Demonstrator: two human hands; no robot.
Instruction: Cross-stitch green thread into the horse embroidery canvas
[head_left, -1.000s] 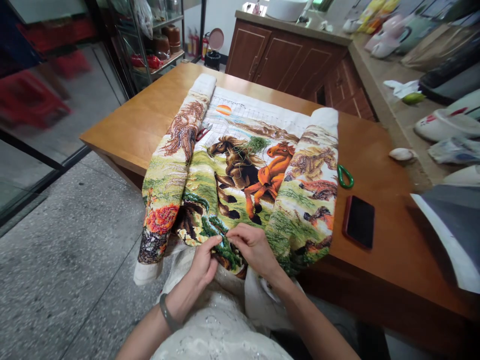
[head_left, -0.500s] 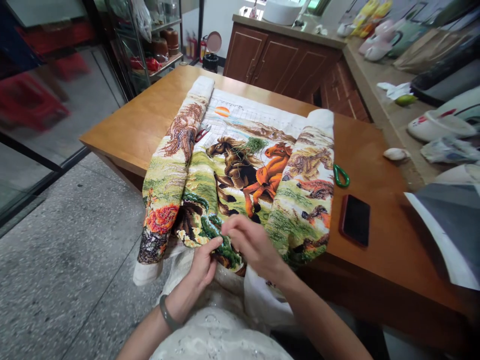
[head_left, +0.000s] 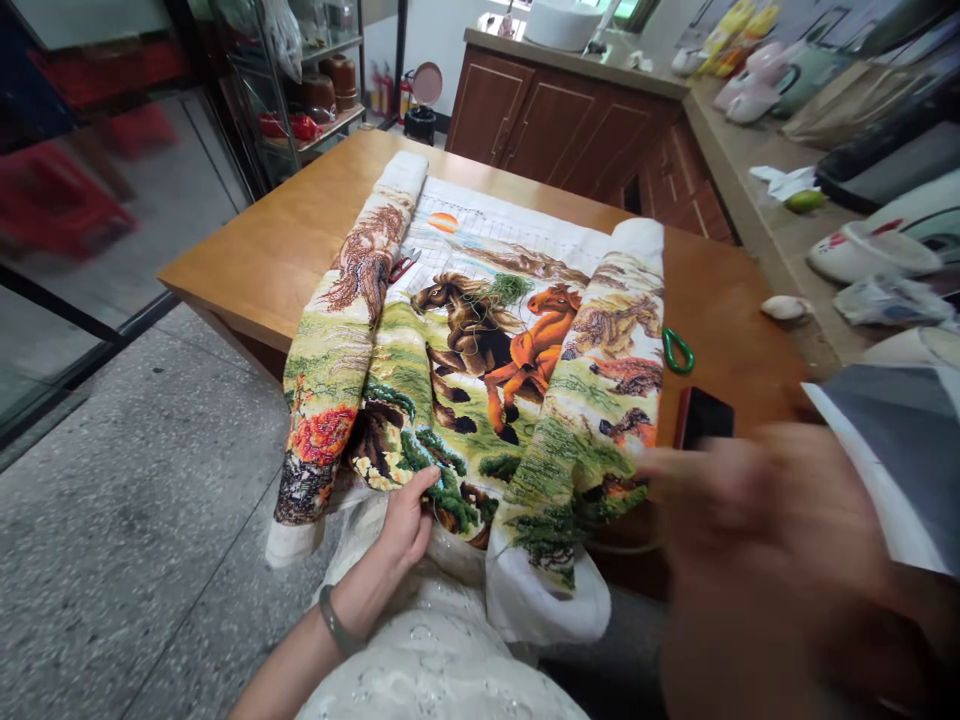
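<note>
A cross-stitch cloth [head_left: 480,462] with a picture of running horses lies over the table's near edge, its left side [head_left: 352,270] and right side [head_left: 611,330] rolled up. My left hand [head_left: 409,515] grips the near edge of the cloth, thumb on top and the other fingers underneath. My right hand [head_left: 757,530] is raised off the cloth at the right, close to the camera and strongly blurred. Its fingers look drawn together; whatever they hold is too smeared to make out. A tangle of green thread [head_left: 511,288] and red-handled snips [head_left: 405,265] lie on the cloth.
On the wooden table [head_left: 262,235], green-handled scissors [head_left: 678,351] and a dark phone [head_left: 705,415] lie right of the cloth, the phone partly behind my right hand. A cluttered counter [head_left: 720,130] runs along the right. A shelf rack [head_left: 322,100] stands at the far left.
My right hand has swung from the cloth beside my left hand out to the right and toward the camera. My left hand keeps its hold on the cloth edge.
</note>
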